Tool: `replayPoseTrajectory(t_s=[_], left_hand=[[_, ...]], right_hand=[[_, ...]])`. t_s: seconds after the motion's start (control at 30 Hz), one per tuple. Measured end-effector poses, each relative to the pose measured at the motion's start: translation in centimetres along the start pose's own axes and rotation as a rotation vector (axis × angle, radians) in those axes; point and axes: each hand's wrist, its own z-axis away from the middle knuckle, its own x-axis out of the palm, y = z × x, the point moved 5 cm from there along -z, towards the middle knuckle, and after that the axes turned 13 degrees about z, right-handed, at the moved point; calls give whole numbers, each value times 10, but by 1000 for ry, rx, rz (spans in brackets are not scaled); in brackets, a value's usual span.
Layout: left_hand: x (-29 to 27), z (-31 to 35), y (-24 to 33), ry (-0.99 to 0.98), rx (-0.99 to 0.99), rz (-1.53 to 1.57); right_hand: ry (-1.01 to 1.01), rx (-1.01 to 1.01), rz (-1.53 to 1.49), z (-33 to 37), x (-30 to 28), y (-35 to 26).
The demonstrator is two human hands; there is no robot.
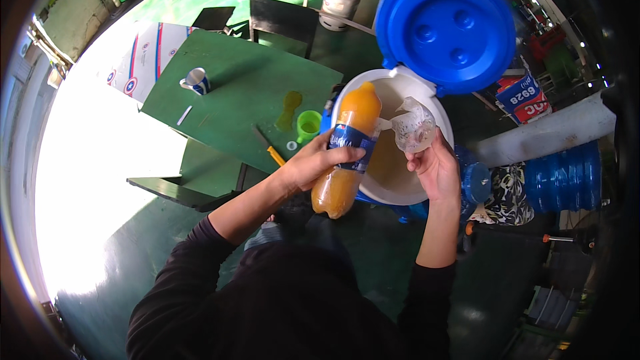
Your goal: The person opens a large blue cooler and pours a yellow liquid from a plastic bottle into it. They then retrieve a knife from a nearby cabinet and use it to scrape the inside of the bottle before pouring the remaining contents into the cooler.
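My left hand [312,165] is closed round the middle of a clear plastic bottle [360,112] with a dark blue label, filled with orange liquid. The bottle tilts slightly, its top pointing away from me. Beside it, my right hand [437,170] pinches a clear, wet-looking plastic piece [413,132], shaped like a cut-off bottle top, with its narrow end toward the bottle. Both hands are over the white rim [445,127] of a round drink cooler. Its blue lid [447,40] stands open on the far side. The cooler's contents are partly hidden by my hands and the bottle.
Left of the cooler is a green table [233,100] with a green cup [309,124], an orange-handled knife [275,155], a small white ring or cap [291,146] and a mug [197,81]. A gas cylinder [341,5] stands beyond. Blue water jugs [563,177] lie at right.
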Motion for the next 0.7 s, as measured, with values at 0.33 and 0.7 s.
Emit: replayPoseTrajectory(t_s=[0.33, 0.7], left_hand=[[0, -155, -122, 225, -235, 664], [10, -153, -122, 411, -280, 898]], right_hand=[[139, 279, 843, -102, -140, 62], [-61, 182, 1029, -142, -125, 69]])
